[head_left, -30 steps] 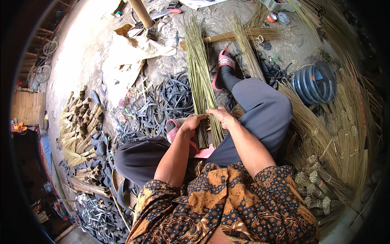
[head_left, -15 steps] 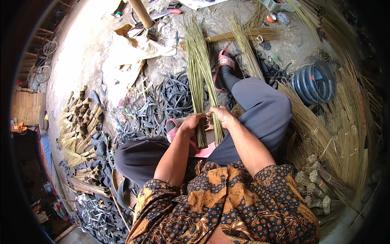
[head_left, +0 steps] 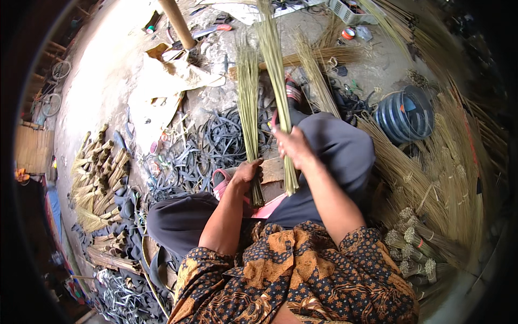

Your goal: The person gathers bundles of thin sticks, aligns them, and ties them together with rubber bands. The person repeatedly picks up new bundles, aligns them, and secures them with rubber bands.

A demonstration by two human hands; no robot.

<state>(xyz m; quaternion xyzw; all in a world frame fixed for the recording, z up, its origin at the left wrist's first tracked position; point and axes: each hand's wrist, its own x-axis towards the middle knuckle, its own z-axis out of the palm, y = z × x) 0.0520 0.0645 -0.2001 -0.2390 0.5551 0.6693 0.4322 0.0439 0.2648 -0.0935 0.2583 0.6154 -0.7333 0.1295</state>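
My left hand (head_left: 249,171) is closed round the lower end of a bundle of thin straw-like stalks (head_left: 247,102), whose tips fan out away from me. My right hand (head_left: 294,147) grips a second bundle of stalks (head_left: 274,59) further up its length, and its cut end sticks out below the fist. The two bundles stand apart, side by side over my lap. Under them a tan board (head_left: 270,169) and a strip of pink (head_left: 272,206) show between my legs. The right bundle partly hides my pink-sandalled foot (head_left: 293,92).
Black rubber strips (head_left: 221,135) lie tangled ahead. Short tied bundles (head_left: 100,178) are heaped at left. On the right are a ribbed translucent bucket (head_left: 404,114), long loose stalks (head_left: 404,167) and small bound bundles (head_left: 418,243). A knife (head_left: 211,29) lies beside a wooden post (head_left: 177,24).
The bundles have moved further apart. My right hand has lifted its bundle upward and away, now holding it higher from its cut end. My left hand has dropped slightly.
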